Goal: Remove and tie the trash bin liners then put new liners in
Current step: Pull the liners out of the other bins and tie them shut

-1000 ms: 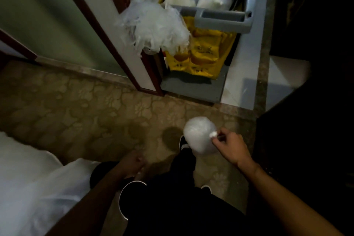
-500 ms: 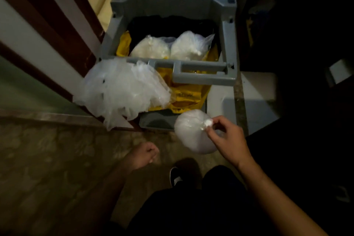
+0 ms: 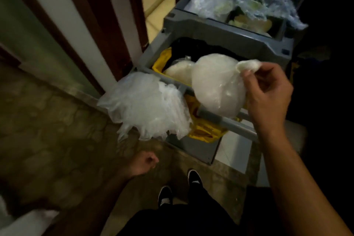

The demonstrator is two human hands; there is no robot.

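My right hand [image 3: 268, 94] pinches the knot of a tied white liner bag [image 3: 216, 86] and holds it over the front rail of a grey cleaning cart [image 3: 226, 36]. Behind it, another tied white bag [image 3: 179, 72] lies in the cart's yellow sack [image 3: 203, 130]. A bundle of clear loose liners [image 3: 147, 105] hangs off the cart's left corner. My left hand [image 3: 142, 163] hangs low by my side, fingers loosely curled, holding nothing.
The cart's upper tray [image 3: 247, 5] holds crumpled clear plastic. A dark wood door frame [image 3: 107, 25] stands left of the cart. Patterned carpet [image 3: 47, 130] covers the floor, and my black shoes [image 3: 180, 188] stand just before the cart. White fabric [image 3: 24, 222] shows at bottom left.
I have stepped closer to the cart. My right hand has lifted the tied bag up and forward, from above the floor to over the cart's rail. The left hand stays low.
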